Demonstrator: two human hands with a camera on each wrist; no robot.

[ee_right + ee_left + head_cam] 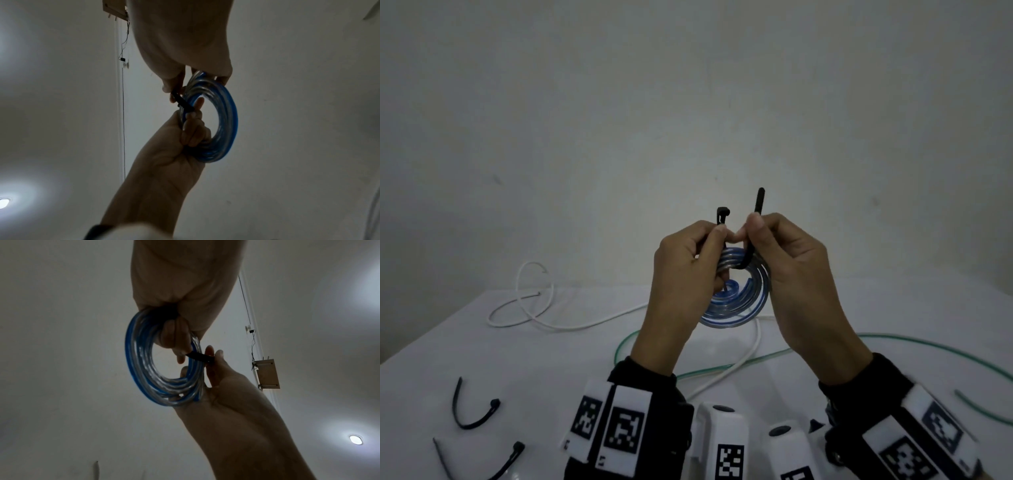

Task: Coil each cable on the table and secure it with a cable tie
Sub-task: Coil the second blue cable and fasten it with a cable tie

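A blue and clear cable coil (736,308) hangs upright in the air above the table, between both hands. A black cable tie (748,253) loops under the coil's top strands, both ends pointing up. My left hand (717,236) pinches the tie's head end and has fingers curled through the coil (228,123). My right hand (751,228) pinches the tie's tail, whose tip stands above the thumb. In the left wrist view the tie (198,357) bridges the left hand (174,337) and the right hand (213,356) across the coil (139,366).
On the white table (482,359) lie a loose white cable (534,308) at left and a green cable (928,346) at right, crossing below my hands. Two spare black cable ties (472,414) (506,462) lie at the front left. A plain wall stands behind.
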